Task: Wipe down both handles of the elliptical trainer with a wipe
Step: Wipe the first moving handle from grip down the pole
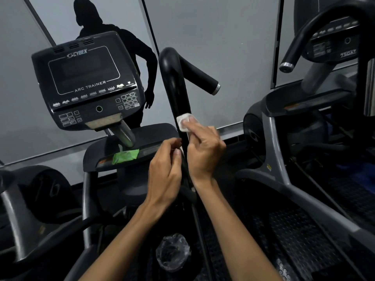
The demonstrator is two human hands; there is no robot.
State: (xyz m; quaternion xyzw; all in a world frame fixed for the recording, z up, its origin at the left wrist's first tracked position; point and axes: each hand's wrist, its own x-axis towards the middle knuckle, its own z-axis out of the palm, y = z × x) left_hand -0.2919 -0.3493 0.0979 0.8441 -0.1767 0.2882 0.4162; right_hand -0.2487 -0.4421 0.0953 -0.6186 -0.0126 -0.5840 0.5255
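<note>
A black curved handle [175, 84] of the elliptical trainer rises in the middle of the view and bends right to a silver end cap. A small white wipe [185, 122] lies against the handle's shaft. My right hand [205, 151] holds the wipe to the shaft, fingers curled round both. My left hand [165, 171] sits on the left side of the same shaft, just below, fingers curled toward it with the thumb touching the bar. Only this one handle of the machine is in view.
The trainer's console [87, 82] stands at upper left. A green wipe packet [125, 156] lies on the ledge under it. A clear plastic bottle [172, 252] sits low between my forearms. Another machine's handle [300, 43] and frame fill the right side.
</note>
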